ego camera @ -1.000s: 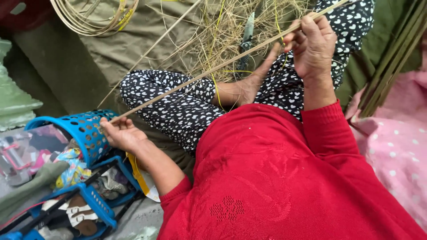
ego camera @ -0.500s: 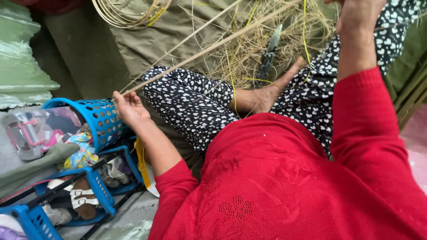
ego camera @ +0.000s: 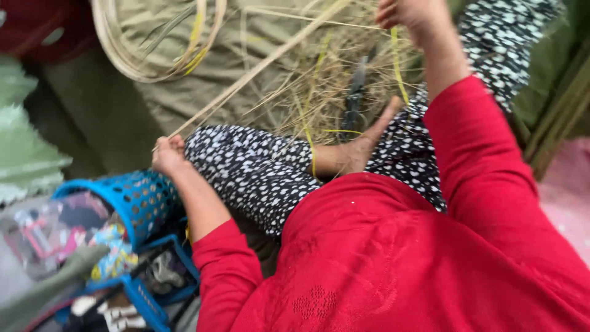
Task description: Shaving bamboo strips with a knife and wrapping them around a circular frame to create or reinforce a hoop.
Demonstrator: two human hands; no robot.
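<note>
The person is sitting cross-legged on a khaki cloth [ego camera: 270,80], working a long pale cane strip [ego camera: 258,67]. The left hand [ego camera: 167,154], at about nine o'clock, is pinching the strip's lower end, fingers closed around it. The right hand [ego camera: 412,15], up at one o'clock and partly cut by the frame edge, is curling shut where the strip's far end is running; whether it is truly gripping the strip, I cannot tell. The strip is stretching diagonally between the two, above the spotted trousers [ego camera: 252,172].

A dark cutting tool [ego camera: 354,98] is lying in the loose shavings [ego camera: 326,92] at twelve o'clock, just beside the bare foot [ego camera: 362,144]; a shifting foot could well catch it. The thin strip, being pulled taut, might snap or slice the pinching fingers. The blue basket [ego camera: 132,197] is sitting close to the left forearm and could get knocked.
</note>
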